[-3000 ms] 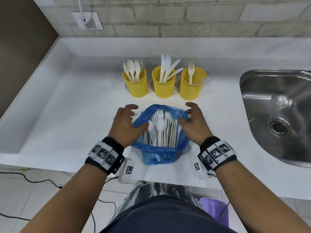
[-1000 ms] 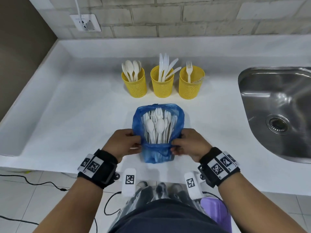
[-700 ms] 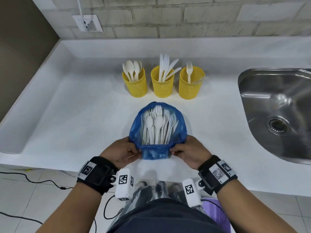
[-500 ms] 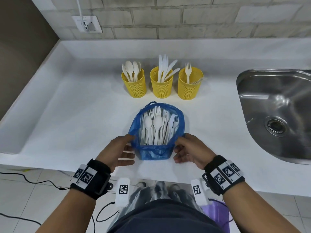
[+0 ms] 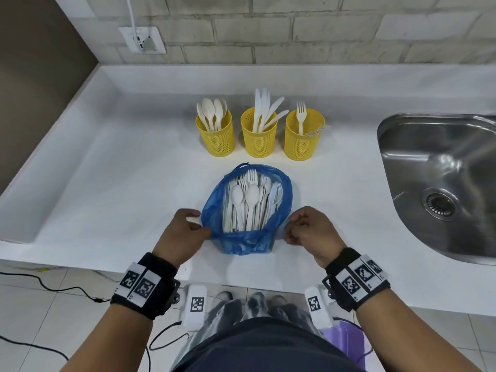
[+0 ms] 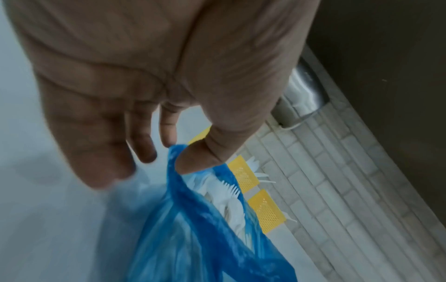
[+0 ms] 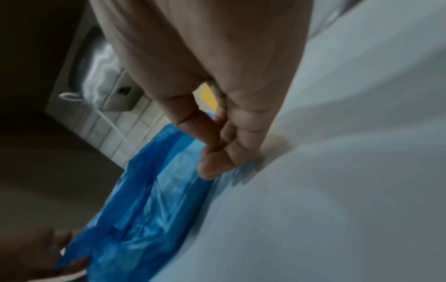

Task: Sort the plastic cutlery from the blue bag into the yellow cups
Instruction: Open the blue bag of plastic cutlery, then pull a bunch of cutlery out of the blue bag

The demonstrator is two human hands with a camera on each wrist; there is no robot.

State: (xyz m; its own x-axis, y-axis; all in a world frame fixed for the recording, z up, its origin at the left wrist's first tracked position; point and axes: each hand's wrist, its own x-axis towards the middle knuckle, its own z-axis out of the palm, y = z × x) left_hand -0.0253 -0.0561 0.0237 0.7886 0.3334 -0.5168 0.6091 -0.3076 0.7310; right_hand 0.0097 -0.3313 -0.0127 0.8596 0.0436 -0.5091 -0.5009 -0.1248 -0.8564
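Note:
The blue bag (image 5: 243, 242) stands open near the counter's front edge, full of white plastic cutlery (image 5: 252, 200). Behind it stand three yellow cups: one with spoons (image 5: 216, 135), one with knives (image 5: 259, 138), one with forks (image 5: 303, 140). My left hand (image 5: 206, 230) pinches the bag's left rim between thumb and forefinger, as the left wrist view shows (image 6: 177, 152). My right hand (image 5: 291, 232) has its fingers curled, and their tips meet on the bag's thin right edge (image 7: 210, 162). In the right wrist view the bag (image 7: 144, 190) is blurred.
A steel sink (image 5: 440, 183) is sunk into the white counter (image 5: 107, 189) at the right. A wall socket (image 5: 142, 40) with a cable sits at the back left. A purple bin (image 5: 346, 342) and cables lie on the floor below the counter's edge.
Over three seconds both hands slid from the bag's top down its sides. Half a second ago they lay open beside it; now they pinch its left and right edges.

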